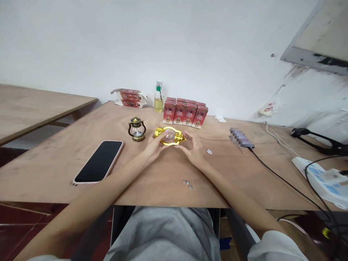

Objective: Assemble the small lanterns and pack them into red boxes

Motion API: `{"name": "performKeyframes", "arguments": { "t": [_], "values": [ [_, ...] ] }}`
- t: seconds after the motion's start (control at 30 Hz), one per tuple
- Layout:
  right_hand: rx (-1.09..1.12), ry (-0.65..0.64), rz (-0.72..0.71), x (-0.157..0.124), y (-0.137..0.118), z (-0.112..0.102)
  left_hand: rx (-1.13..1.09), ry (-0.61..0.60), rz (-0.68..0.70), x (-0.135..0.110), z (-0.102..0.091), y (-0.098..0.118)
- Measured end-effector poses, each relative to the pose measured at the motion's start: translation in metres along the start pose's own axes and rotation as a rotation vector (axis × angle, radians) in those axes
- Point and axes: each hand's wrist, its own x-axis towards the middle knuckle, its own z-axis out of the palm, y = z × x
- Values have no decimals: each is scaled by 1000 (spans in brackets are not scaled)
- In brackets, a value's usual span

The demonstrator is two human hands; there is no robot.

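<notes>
A small gold lantern (170, 135) with a clear bulb-shaped globe lies sideways between my hands, just above the table. My left hand (155, 145) grips it by the base end, thumb along the frame. At the other end, the fingers and thumb of my right hand (194, 148) close round the pointed cap. A bronze-coloured lantern (137, 129) of similar shape stands upright to the left. Nearer to me, on the right side, lie a few button cells (187, 183).
Behind are red printed boxes (185, 113), a bottle of yellow liquid (158, 98) and an opened red box (130, 98). A phone (100, 161) lies left. Right are a paper scrap (209, 151), a blurred device on a black cable (268, 166) and a power strip (320, 177).
</notes>
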Motion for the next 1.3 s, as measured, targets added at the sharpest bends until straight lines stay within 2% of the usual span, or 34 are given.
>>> {"name": "performKeyframes", "arguments": {
  "t": [0.27, 0.4, 0.6, 0.7, 0.8, 0.9, 1.0, 1.3],
  "values": [
    [-8, -5, -25, 1, 5, 0, 12, -25, -37, 2, -1, -1],
    [-43, -48, -19, 3, 5, -3, 27, -18, -73, 3, -2, -1],
    [-98, -136, 7, 6, 4, -10, 35, 26, 17, 3, -2, -2],
    [-78, -111, 66, 5, 8, -9, 40, 28, 67, 2, -2, -2],
    [3, -84, 52, 4, 14, -7, 60, 0, 34, 0, -2, -2],
    [81, -115, 9, 3, 19, -5, 92, -35, 14, -1, -1, -2],
    [111, -136, 27, 3, 19, -6, 85, -21, 33, -2, 0, -3],
    [-24, -159, -20, 5, 15, -12, 110, -15, 36, -2, 0, -1]
  ]
}}
